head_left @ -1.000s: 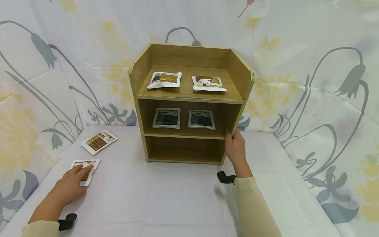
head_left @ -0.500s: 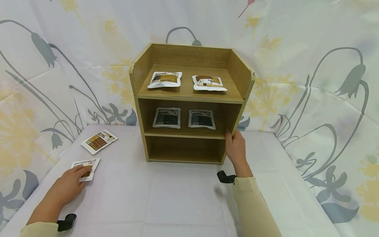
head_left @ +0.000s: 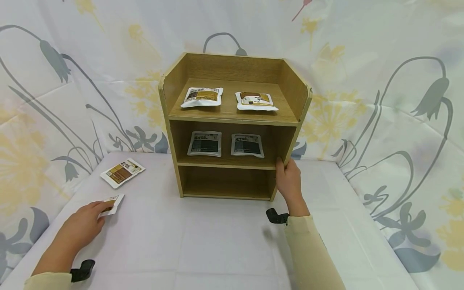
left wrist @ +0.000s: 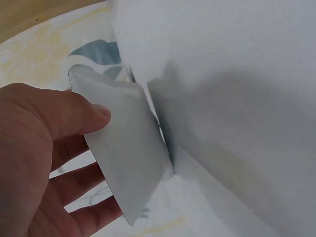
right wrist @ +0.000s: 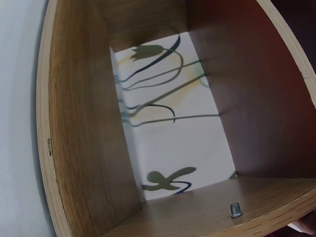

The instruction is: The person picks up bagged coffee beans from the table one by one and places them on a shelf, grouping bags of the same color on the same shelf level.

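My left hand (head_left: 81,225) pinches a flat white food pouch (head_left: 114,204) at the table's left side, thumb on one face and fingers behind the other. The left wrist view shows the pouch's plain pale back (left wrist: 126,136), tilted up on edge with its far side close to the white cloth. My right hand (head_left: 290,181) grips the right side panel of a wooden shelf unit (head_left: 233,68), near its middle board. In the right wrist view the unit's lowest compartment (right wrist: 89,123) fills the picture, and only a bit of a finger shows at the lower right corner.
Another brown-labelled pouch (head_left: 122,173) lies flat on the white tablecloth (head_left: 217,241) beyond my left hand. Two yellow-labelled pouches (head_left: 202,97) rest on the top shelf, two dark-labelled pouches (head_left: 204,143) on the middle one. Flower-printed cloth (head_left: 380,100) hangs behind and at both sides.
The pouch under my left hand has gone from lying flat to tilted, its near edge raised and pinched. My right hand and the shelf unit stay put.
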A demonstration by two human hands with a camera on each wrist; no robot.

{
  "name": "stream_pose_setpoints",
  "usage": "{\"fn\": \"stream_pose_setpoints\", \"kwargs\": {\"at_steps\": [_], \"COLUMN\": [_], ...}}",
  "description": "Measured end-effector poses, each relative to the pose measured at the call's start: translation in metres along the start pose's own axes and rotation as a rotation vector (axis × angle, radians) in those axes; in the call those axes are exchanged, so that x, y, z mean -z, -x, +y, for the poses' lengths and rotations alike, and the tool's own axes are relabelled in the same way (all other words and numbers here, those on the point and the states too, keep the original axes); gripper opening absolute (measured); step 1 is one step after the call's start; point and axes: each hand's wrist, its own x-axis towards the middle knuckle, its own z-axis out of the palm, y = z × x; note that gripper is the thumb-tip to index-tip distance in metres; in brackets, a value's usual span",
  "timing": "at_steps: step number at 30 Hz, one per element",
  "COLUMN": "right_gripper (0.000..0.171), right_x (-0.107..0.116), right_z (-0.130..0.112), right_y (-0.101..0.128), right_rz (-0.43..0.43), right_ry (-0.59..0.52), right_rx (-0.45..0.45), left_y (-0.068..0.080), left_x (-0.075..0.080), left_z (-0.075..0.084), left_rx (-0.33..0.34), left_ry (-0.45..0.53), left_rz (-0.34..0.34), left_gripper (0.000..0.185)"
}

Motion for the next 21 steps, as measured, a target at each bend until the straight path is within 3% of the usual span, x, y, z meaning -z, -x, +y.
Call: {"fn": "stream_pose_setpoints", "kwargs": {"at_steps": [21], "right_gripper": [0.054], "right_x": [-0.001], "right_z": [0.004], "right_y": [-0.001], "right_rz": [-0.002], "right_ry": [0.0], "right_rx": [-0.001], "left_y": [-0.001], "left_x": [0.016], "left_z": [0.019], "left_rx": [0.011], "left_ry": [-0.038], "left_rz": [0.03], "left_gripper": [0.035]}}
